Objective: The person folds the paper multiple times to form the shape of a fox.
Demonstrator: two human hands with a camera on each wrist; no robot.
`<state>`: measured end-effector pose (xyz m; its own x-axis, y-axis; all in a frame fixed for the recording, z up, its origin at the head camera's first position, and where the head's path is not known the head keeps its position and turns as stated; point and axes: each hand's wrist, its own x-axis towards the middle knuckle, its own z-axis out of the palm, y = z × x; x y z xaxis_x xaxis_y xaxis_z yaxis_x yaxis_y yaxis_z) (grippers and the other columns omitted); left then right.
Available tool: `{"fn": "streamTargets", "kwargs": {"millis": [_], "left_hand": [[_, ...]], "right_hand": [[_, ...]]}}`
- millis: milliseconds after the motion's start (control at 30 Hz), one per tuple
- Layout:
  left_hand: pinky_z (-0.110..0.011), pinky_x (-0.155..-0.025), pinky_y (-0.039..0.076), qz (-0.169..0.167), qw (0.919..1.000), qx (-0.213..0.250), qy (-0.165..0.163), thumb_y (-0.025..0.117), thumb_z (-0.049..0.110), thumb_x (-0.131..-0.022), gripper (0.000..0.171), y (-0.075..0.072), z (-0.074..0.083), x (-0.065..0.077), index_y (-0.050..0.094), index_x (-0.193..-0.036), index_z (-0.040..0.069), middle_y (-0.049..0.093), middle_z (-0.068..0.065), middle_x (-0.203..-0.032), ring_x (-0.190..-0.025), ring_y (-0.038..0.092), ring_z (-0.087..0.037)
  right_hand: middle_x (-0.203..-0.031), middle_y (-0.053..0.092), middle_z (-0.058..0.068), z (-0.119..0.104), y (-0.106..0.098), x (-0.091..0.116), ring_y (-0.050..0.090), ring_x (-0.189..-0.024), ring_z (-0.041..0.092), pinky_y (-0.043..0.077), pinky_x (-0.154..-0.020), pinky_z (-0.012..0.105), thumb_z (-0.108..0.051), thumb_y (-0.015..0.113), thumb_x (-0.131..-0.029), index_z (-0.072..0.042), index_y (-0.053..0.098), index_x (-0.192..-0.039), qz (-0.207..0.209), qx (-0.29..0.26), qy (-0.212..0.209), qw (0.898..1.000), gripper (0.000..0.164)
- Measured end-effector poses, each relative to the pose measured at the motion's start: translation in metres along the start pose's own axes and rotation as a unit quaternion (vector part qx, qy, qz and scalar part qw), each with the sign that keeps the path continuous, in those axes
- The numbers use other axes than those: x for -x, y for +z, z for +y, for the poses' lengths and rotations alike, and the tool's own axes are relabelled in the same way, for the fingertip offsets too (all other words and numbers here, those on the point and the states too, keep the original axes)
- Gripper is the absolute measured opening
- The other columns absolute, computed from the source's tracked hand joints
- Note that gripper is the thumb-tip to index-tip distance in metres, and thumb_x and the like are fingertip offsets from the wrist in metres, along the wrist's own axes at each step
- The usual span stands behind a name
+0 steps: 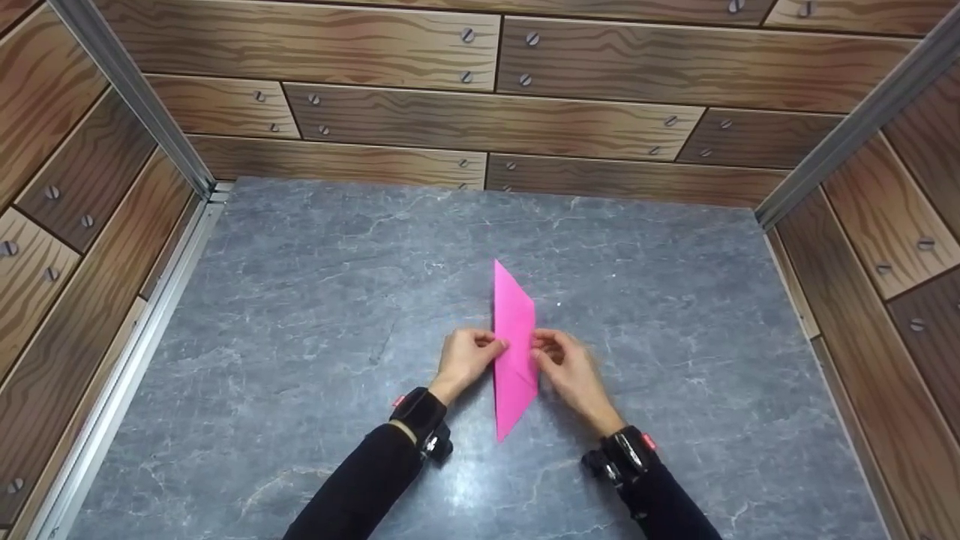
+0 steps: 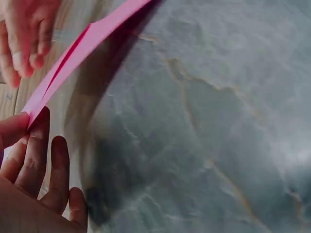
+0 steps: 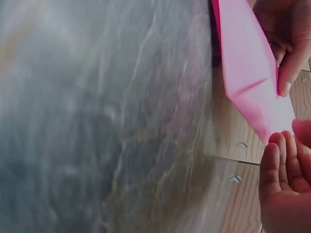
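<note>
A folded sheet of pink paper (image 1: pixel 515 352) stretches lengthwise between the two hands, with slanted ends and a long straight left edge. My left hand (image 1: pixel 469 356) pinches that left edge, thumb over the top face and fingers beneath. At the opposite edge, my right hand (image 1: pixel 574 371) has its thumb and fingertips on the paper, a little below its middle. A short crease shows on the pink paper (image 3: pixel 250 87) in the right wrist view. Layers part slightly along one edge of the pink paper (image 2: pixel 73 58) in the left wrist view.
Beneath the hands lies a grey marbled tabletop (image 1: pixel 315 285). Wood-print panels (image 1: pixel 390 112) close off the back and both sides. Metal rails run along the corners, such as the left rail (image 1: pixel 142 330). Both wrists carry black strapped cameras.
</note>
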<state>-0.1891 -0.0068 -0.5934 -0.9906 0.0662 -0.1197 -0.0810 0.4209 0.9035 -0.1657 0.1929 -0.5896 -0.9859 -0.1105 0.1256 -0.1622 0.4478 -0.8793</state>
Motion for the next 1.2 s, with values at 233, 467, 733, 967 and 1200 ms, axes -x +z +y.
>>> {"fn": "streamTargets", "kwargs": {"millis": [233, 467, 733, 967, 1200], "left_hand": [[-0.046, -0.095, 0.044, 0.028, 0.9908, -0.126, 0.042, 0.08, 0.028, -0.088, 0.017, 0.006, -0.007, 0.003, 0.083, -0.097, 0.014, 0.072, -0.002, -0.106, -0.102, 0.064, -0.025], [-0.049, -0.092, 0.043, 0.041, 0.9816, -0.166, 0.084, 0.08, 0.027, -0.088, 0.017, 0.008, -0.014, 0.003, 0.08, -0.091, 0.01, 0.065, -0.007, -0.121, -0.112, 0.058, -0.031], [-0.048, -0.092, 0.043, 0.041, 0.9759, -0.194, 0.092, 0.081, 0.029, -0.086, 0.023, 0.009, -0.018, 0.003, 0.078, -0.101, 0.012, 0.06, -0.011, -0.134, -0.12, 0.055, -0.032], [-0.048, -0.095, 0.042, 0.043, 0.9781, -0.183, 0.089, 0.079, 0.029, -0.087, 0.036, 0.009, -0.016, 0.005, 0.071, -0.116, 0.009, 0.057, -0.012, -0.133, -0.122, 0.053, -0.033], [-0.053, -0.105, 0.04, -0.001, 0.9785, -0.177, 0.107, 0.074, 0.024, -0.092, 0.041, 0.007, -0.013, 0.022, 0.065, -0.129, 0.007, 0.053, -0.012, -0.142, -0.132, 0.049, -0.035]], "right_hand": [[-0.123, 0.067, 0.015, 0.008, 0.007, -0.003, 0.067, -0.109, 0.03, 0.056, -0.098, 0.044, -0.005, 0.08, -0.087, 0.0, 0.065, -0.127, -0.04, 0.117, -0.087, 0.989, 0.043], [-0.141, 0.061, 0.016, 0.011, 0.006, -0.005, 0.057, -0.131, 0.035, 0.044, -0.113, 0.05, -0.015, 0.085, -0.083, 0.0, 0.064, -0.132, -0.098, 0.189, -0.106, 0.971, 0.055], [-0.149, 0.056, 0.012, 0.011, 0.006, -0.009, 0.053, -0.136, 0.034, 0.041, -0.115, 0.051, -0.029, 0.086, -0.083, -0.004, 0.066, -0.134, -0.146, 0.249, -0.089, 0.953, 0.06], [-0.148, 0.056, 0.013, 0.012, 0.008, -0.01, 0.053, -0.136, 0.036, 0.04, -0.114, 0.057, -0.028, 0.086, -0.083, -0.004, 0.067, -0.133, -0.156, 0.266, -0.089, 0.947, 0.059], [-0.148, 0.056, 0.014, 0.011, 0.007, -0.01, 0.051, -0.136, 0.037, 0.038, -0.114, 0.06, -0.032, 0.086, -0.084, -0.005, 0.067, -0.133, -0.159, 0.286, -0.08, 0.941, 0.059]]}}
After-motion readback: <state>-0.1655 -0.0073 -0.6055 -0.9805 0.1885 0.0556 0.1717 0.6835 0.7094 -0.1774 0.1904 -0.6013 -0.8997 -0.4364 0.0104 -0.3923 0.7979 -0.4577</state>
